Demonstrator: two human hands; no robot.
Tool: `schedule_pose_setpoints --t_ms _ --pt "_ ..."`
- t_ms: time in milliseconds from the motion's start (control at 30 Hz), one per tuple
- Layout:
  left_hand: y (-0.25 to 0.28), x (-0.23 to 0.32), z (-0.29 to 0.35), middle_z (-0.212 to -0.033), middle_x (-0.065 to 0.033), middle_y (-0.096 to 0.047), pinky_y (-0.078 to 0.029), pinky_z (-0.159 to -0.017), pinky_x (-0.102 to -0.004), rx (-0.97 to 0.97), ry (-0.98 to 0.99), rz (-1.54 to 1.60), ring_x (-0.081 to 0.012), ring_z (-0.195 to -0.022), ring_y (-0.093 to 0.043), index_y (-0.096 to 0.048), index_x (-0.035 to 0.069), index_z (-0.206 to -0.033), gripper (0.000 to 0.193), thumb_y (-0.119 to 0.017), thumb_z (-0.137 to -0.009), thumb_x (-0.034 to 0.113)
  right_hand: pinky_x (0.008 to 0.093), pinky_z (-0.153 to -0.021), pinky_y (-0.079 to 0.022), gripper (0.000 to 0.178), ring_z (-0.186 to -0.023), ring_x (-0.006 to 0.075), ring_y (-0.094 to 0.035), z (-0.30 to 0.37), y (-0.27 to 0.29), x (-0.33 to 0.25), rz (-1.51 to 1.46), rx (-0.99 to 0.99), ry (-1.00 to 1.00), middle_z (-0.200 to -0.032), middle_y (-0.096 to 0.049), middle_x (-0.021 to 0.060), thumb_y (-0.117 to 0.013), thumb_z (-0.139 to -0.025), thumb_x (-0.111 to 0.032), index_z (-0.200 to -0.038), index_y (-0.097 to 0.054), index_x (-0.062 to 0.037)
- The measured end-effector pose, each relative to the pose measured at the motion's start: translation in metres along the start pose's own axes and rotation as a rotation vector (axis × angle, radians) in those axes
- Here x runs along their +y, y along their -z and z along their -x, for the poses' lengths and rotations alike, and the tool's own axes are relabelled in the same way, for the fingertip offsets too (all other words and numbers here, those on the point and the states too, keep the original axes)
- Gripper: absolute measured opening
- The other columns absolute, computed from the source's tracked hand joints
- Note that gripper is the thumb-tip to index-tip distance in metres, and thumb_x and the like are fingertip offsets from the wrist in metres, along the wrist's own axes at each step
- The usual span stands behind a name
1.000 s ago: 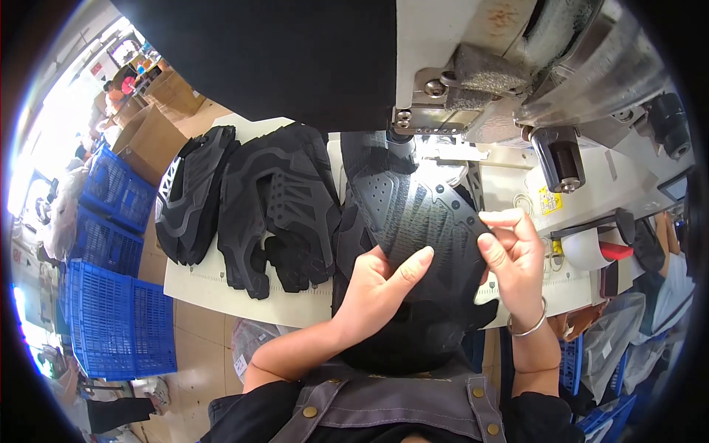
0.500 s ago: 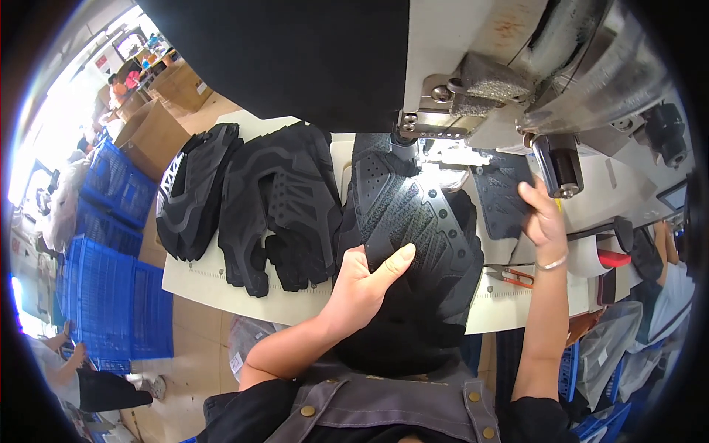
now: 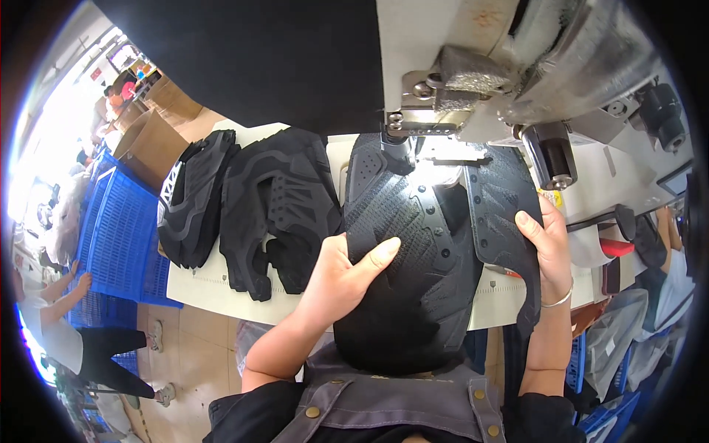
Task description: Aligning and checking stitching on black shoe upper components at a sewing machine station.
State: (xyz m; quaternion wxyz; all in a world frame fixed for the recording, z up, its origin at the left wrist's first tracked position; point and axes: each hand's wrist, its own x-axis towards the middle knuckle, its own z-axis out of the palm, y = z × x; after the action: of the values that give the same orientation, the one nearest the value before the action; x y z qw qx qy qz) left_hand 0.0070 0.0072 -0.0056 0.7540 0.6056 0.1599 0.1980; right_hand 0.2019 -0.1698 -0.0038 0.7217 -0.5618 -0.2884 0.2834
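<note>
A black textured shoe upper point(image 3: 406, 244) with eyelets along its inner edges lies spread under the head of a sewing machine point(image 3: 473, 92). Its far end is beneath the lit needle area, where glare hides the detail. My left hand point(image 3: 341, 277) is closed on the upper's left edge, thumb on top and fingers underneath. With my right hand point(image 3: 545, 240) I pinch the outer edge of its right flap point(image 3: 506, 199), thumb on top; the flap's tail hangs by my wrist. Orange-handled snips point(image 3: 505, 272) are mostly covered by that flap.
Two piles of black shoe uppers point(image 3: 284, 196) lie left on the pale table point(image 3: 255, 306). Beyond the table, a person point(image 3: 66, 317) stands with hands at tall blue crates point(image 3: 118, 221). Cardboard boxes point(image 3: 151, 144) are further back. A dark machine knob point(image 3: 550, 159) hangs above my right hand.
The right flap has swung round and now shows its eyelet row and long tail. My right hand is lower on its edge. At left, the person has stepped further into view and the crates have shifted.
</note>
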Motion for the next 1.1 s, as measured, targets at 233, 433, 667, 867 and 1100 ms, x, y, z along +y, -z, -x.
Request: schedule_pose_setpoints --t_ms 233,433,667,867,1100 --pt "0.005 0.012 0.0 -0.088 -0.0043 -0.061 -0.046 -0.072 -0.0217 0.082 -0.085 -0.065 -0.007 -0.078 -0.054 -0.055 -0.007 -0.099 0.021 -0.056 -0.085 0.01 0.0186 -0.066 -0.04 0.018 -0.072 0.004 -0.049 0.018 -0.011 0.007 0.174 0.079 0.139 -0.082 -0.058 -0.0012 -0.057 -0.084 -0.011 -0.098 -0.056 0.001" --pt "0.011 0.015 -0.003 -0.087 -0.0056 -0.062 -0.046 -0.072 -0.023 0.134 -0.153 -0.288 -0.0084 -0.078 -0.055 -0.057 -0.006 -0.098 0.023 -0.058 -0.084 0.012 0.0191 -0.066 -0.041 0.017 -0.073 0.0047 -0.05 0.021 -0.015 0.011 0.131 0.119 0.15 -0.084 -0.059 0.0006 -0.056 -0.084 -0.009 -0.098 -0.056 0.0016" --pt "0.014 0.022 -0.01 -0.088 -0.0061 -0.062 -0.046 -0.072 -0.023 0.142 -0.124 -0.241 -0.0081 -0.078 -0.055 -0.057 -0.007 -0.097 0.026 -0.061 -0.082 0.014 0.0192 -0.067 -0.041 0.017 -0.073 0.0049 -0.05 0.02 -0.019 0.012 0.081 0.134 0.158 -0.085 -0.059 0.0005 -0.055 -0.084 -0.008 -0.097 -0.056 0.0015" --pt "0.018 0.025 -0.025 -0.087 -0.0055 -0.062 -0.045 -0.072 -0.0232 0.134 -0.09 -0.235 -0.0078 -0.078 -0.055 -0.057 -0.007 -0.096 0.026 -0.06 -0.082 0.015 0.0195 -0.068 -0.042 0.018 -0.076 0.0052 -0.051 0.009 -0.022 0.012 0.094 0.135 0.186 -0.088 -0.06 0.0012 -0.055 -0.084 -0.008 -0.1 -0.056 0.0014" --pt "0.029 0.025 -0.047 -0.084 -0.0046 -0.062 -0.045 -0.07 -0.0225 0.119 -0.169 -0.261 -0.0069 -0.075 -0.054 -0.058 -0.006 -0.096 0.024 -0.061 -0.082 0.013 0.0212 -0.071 -0.044 0.02 -0.079 0.0071 -0.054 -0.011 -0.023 0.005 0.079 0.103 0.179 -0.092 -0.06 0.0028 -0.054 -0.084 -0.008 -0.102 -0.056 0.0015"
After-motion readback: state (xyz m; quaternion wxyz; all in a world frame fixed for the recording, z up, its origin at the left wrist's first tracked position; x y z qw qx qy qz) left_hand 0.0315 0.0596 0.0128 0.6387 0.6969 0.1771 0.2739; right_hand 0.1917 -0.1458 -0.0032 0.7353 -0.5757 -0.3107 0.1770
